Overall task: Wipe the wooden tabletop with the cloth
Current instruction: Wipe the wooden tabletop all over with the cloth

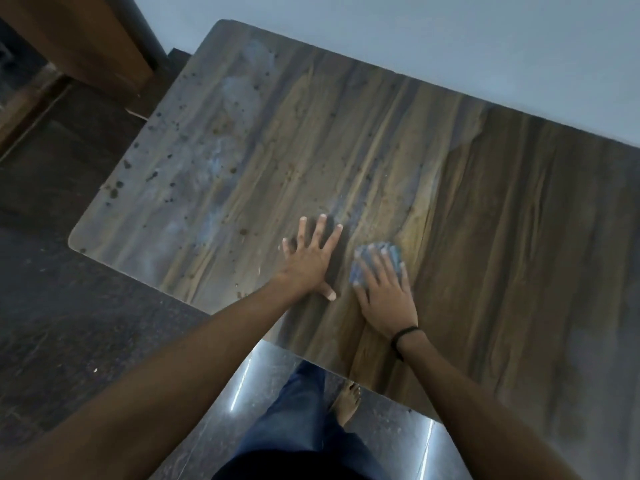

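The wooden tabletop (398, 150) fills the middle of the view, its grain running away from me. Its left part is dusty, with pale smears and dark specks; its right part looks darker and cleaner. A small blue cloth (389, 252) lies on the wood near the front edge. My right hand (386, 296) presses flat on the cloth, fingers spread over it, a black band on the wrist. My left hand (310, 259) rests flat on the bare wood just left of the cloth, fingers spread, holding nothing.
A pale wall (415, 36) runs behind the table's far edge. Brown wooden furniture (79, 39) stands at the upper left. Dark glossy floor (69, 306) lies left and in front. My jeans leg (301, 410) and bare foot (348, 401) stand at the table's front edge.
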